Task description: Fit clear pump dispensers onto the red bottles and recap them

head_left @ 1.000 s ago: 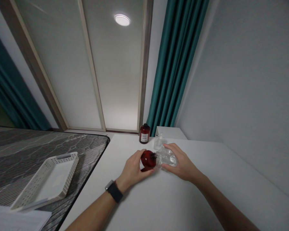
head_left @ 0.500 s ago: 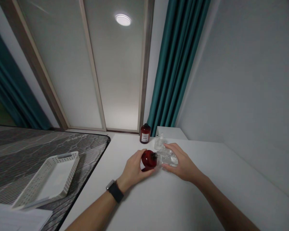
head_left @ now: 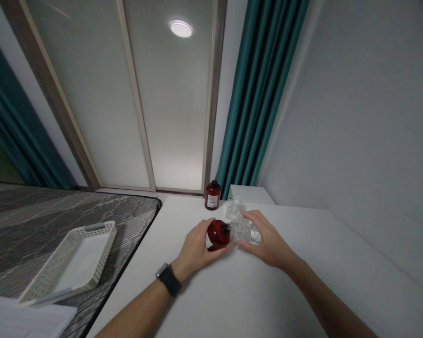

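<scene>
My left hand (head_left: 198, 246) is closed around a dark red bottle (head_left: 218, 234), which is tipped sideways with its neck toward the right. Opposite it, my right hand (head_left: 264, 239) grips a clear bottle (head_left: 246, 232), also tilted, its end meeting the red bottle's mouth. Whether the two mouths touch or one is inside the other I cannot tell. Just behind the clear bottle stands another clear container (head_left: 234, 208), partly covered by my right hand and what it holds. Farther back, a second dark red bottle (head_left: 212, 195) with a black top and a white label stands upright.
All this is over a white table (head_left: 204, 300). To the left, a white perforated basket (head_left: 104, 253) and sheets of paper (head_left: 28, 319) lie on a grey patterned surface (head_left: 134, 211). A white box-like piece (head_left: 254, 194) and a teal curtain (head_left: 257, 103) are beyond the table's far edge.
Hardly anything differs. Both hands keep their hold on the two bottles, and the bottles stay tilted mouth to mouth in nearly the same place.
</scene>
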Available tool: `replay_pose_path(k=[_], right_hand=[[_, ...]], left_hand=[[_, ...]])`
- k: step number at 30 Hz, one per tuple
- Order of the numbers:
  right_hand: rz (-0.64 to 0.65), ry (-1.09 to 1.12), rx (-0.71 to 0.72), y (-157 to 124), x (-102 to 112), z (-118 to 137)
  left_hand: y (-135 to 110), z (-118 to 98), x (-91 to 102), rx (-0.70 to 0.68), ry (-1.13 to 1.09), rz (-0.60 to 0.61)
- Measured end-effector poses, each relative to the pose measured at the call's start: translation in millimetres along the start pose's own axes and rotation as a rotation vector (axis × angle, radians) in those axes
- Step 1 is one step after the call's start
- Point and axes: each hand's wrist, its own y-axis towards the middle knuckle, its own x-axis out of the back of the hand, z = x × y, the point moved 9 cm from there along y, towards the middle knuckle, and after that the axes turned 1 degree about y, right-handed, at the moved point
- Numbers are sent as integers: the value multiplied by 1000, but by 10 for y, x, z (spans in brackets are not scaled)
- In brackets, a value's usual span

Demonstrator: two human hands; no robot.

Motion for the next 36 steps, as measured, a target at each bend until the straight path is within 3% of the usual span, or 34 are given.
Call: replay_pose_path(k=[36], right_hand=[[31,-4,-8,63,19,43]], left_hand=[[-4,3,39,16,-22,-39]])
